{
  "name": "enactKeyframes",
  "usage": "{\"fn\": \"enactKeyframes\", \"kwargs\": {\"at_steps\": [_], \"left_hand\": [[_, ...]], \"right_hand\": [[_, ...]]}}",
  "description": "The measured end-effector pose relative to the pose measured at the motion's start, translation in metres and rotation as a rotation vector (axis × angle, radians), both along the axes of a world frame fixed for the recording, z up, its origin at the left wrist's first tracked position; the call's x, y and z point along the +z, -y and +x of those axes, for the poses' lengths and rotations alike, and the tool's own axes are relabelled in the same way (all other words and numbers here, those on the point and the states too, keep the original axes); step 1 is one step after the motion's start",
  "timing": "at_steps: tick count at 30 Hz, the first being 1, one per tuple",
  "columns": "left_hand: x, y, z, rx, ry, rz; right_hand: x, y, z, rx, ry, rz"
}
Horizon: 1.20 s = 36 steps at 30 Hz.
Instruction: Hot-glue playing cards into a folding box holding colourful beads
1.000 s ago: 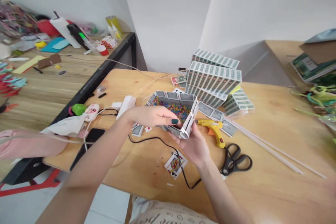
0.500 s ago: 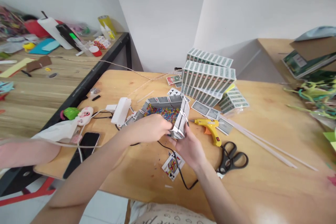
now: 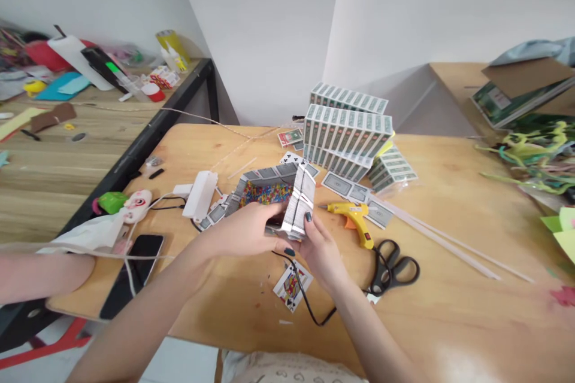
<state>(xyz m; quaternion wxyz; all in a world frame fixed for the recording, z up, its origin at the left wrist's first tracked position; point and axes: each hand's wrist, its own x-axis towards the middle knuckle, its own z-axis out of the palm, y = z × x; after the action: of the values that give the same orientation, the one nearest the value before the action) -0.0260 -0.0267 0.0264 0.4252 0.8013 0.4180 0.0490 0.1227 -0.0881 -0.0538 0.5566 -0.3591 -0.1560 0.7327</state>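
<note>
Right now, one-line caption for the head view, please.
Left hand and right hand grip a playing-card box over a wooden table, beside a yellow glue gun and black scissors.

A pale wooden bench (image 3: 449,299) carries the clutter. Stacked card packs (image 3: 345,131) stand at its far side, with loose cards (image 3: 357,190) face down just in front of them. A yellow glue gun (image 3: 354,218) lies beside black scissors (image 3: 394,264), and clear glue sticks (image 3: 449,243) stretch off to the right. Near the front edge lie a face-up card (image 3: 291,281) crossed by a black cord (image 3: 314,311), a white adapter (image 3: 200,194) and a dark phone (image 3: 131,264).
</note>
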Motion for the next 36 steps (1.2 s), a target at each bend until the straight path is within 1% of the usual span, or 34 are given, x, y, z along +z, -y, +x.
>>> {"fn": "enactKeyframes", "kwargs": {"at_steps": [2,5,8,10,12,14,16,18,21,24,27,29,31,33,34,36], "left_hand": [[-0.002,0.008,0.001,0.139,0.098,-0.002],[-0.003,0.017,0.000,0.303,0.092,0.077],[0.003,0.014,-0.006,0.430,0.197,0.117],[0.007,0.007,-0.009,0.490,0.300,0.161],[0.008,0.001,-0.009,0.524,0.361,0.238],[0.007,-0.001,-0.006,0.572,0.379,0.331],[0.005,0.002,0.000,0.599,0.365,0.400],[0.004,0.007,0.005,0.596,0.341,0.437],[0.002,0.012,0.009,0.587,0.331,0.454],[0.002,0.013,0.010,0.553,0.333,0.415],[0.003,0.012,0.011,0.518,0.326,0.346],[0.005,0.013,0.010,0.430,0.340,0.248],[0.010,0.016,0.008,0.279,0.383,0.121],[0.016,0.018,0.007,0.144,0.414,0.034],[0.018,0.019,0.006,0.106,0.416,0.018],[0.020,0.021,0.006,0.089,0.405,0.009]], "right_hand": [[0.004,0.001,-0.003,-0.009,0.097,0.038],[0.014,0.002,0.002,0.040,0.295,0.134],[0.029,0.001,0.022,0.123,0.560,0.260],[0.039,0.000,0.036,0.117,0.755,0.285],[0.049,0.001,0.044,0.027,0.970,0.321],[0.059,0.002,0.043,-0.108,1.126,0.437],[0.068,0.003,0.037,-0.153,1.215,0.575],[0.075,0.001,0.031,-0.133,1.299,0.653],[0.083,-0.006,0.028,-0.100,1.417,0.666],[0.089,-0.012,0.032,-0.056,1.471,0.656],[0.093,-0.013,0.037,-0.028,1.473,0.642],[0.094,-0.012,0.040,-0.024,1.468,0.635],[0.095,-0.011,0.045,-0.005,1.466,0.637],[0.096,-0.010,0.050,0.045,1.464,0.657],[0.096,-0.009,0.052,0.071,1.460,0.668],[0.095,-0.009,0.057,0.119,1.443,0.685]]}}
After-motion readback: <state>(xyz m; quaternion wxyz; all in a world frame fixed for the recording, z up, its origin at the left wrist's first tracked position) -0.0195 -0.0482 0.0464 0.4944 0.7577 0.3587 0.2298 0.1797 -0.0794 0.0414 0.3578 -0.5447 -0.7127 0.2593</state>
